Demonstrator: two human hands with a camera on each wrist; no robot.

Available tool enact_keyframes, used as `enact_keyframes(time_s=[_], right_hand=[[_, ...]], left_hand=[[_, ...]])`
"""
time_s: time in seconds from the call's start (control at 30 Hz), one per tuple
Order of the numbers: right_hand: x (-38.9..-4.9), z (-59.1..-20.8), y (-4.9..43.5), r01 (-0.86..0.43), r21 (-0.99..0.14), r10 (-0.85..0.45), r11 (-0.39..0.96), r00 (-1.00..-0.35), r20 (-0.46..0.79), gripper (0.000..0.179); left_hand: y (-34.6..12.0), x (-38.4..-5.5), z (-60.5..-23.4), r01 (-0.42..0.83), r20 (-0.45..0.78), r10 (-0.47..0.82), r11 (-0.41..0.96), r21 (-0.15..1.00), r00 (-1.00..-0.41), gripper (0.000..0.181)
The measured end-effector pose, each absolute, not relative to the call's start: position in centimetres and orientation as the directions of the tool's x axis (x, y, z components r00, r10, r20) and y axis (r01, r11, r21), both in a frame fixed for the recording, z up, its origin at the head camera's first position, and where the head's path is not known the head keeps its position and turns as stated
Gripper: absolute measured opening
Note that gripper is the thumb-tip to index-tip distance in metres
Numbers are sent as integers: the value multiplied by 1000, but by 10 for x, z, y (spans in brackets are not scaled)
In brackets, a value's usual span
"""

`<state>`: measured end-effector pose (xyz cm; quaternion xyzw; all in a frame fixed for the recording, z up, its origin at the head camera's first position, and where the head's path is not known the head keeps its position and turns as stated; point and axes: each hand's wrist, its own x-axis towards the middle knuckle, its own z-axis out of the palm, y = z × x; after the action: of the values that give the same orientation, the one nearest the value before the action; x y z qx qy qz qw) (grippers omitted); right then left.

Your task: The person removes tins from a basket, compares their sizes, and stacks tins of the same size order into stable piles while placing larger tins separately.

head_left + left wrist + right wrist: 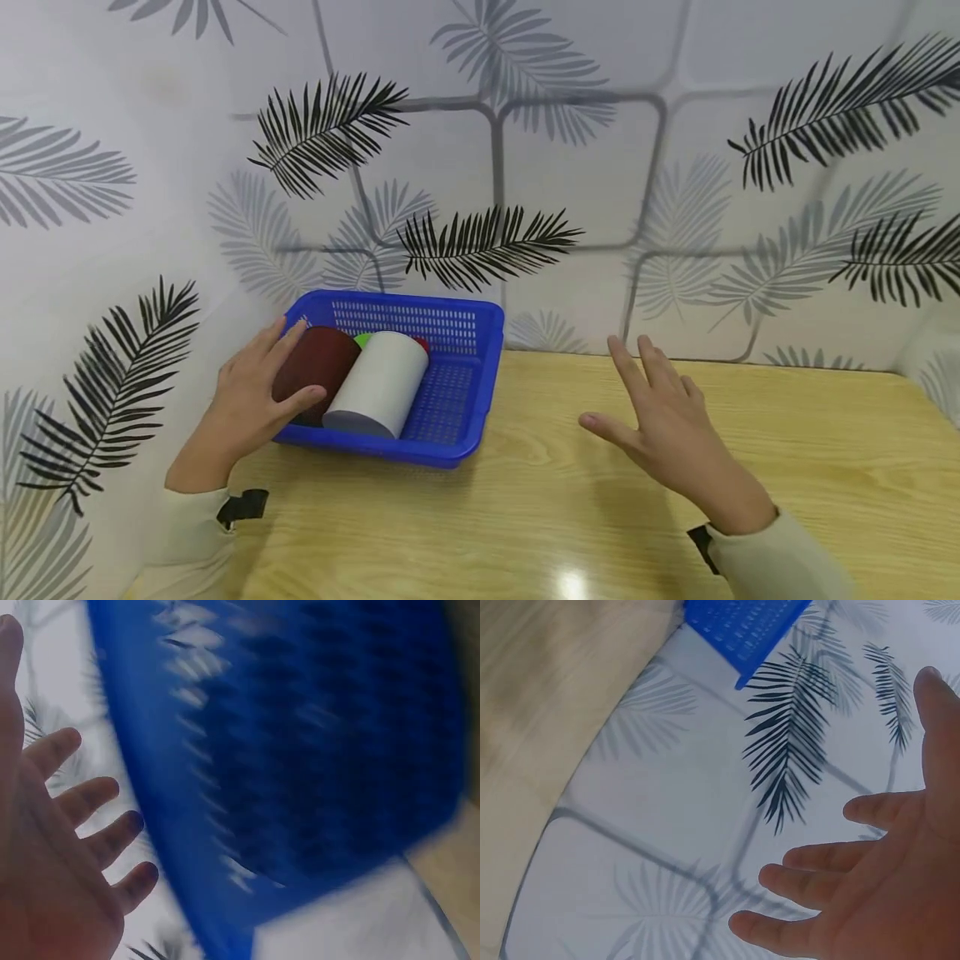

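1. Through the head feed I see a pale wood-grain table (pixel 540 483), with a bright glare spot near its front.
2. Behind it, and on my left, the wall (pixel 573 183) is whitish, printed with black and grey feathery fronds and rounded grey outlines.
3. My blue basket (pixel 491 358) sits on the table's left part, near the back wall; its sides are perforated.
4. Inside, a dark red-brown cylinder (pixel 315 371) lies tilted beside a white cylinder (pixel 382 379); bits of a green item (pixel 363 340) and a red item (pixel 422 342) peek out behind.
5. My left hand (pixel 255 392) is spread wide at the basket's left side, thumb pointing across the dark cylinder; I can't tell whether it touches anything.
6. My right hand (pixel 663 425) is also wide, above the table, well apart from the basket, fingers toward the wall and thumb pointing left.
7. Both forearms wear pale sleeves (pixel 780 558).
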<state>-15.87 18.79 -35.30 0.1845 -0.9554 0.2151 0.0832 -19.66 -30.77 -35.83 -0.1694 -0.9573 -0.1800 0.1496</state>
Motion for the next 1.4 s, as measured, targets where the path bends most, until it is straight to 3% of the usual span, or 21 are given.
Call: enact_keyframes(time_s=[0.3, 0.7, 1.03, 1.4], right_hand=[[-181, -335, 147, -436, -434, -369, 788, -900, 233, 95], [-218, -308, 85, -454, -585, -433, 672, -882, 187, 92], [-255, -292, 26, -431, -672, -433, 603, -884, 179, 83], [-286, -305, -28, -356, -786, -362, 506, -914, 181, 71]], left_hand=[[-361, -196, -381, 218, 191, 151, 885, 411, -970, 88], [-372, -193, -382, 113, 34, 111, 865, 489, -993, 99], [-367, -191, -379, 69, -22, 94, 853, 517, -995, 112], [-370, -190, -379, 90, 7, 99, 867, 490, -995, 109]])
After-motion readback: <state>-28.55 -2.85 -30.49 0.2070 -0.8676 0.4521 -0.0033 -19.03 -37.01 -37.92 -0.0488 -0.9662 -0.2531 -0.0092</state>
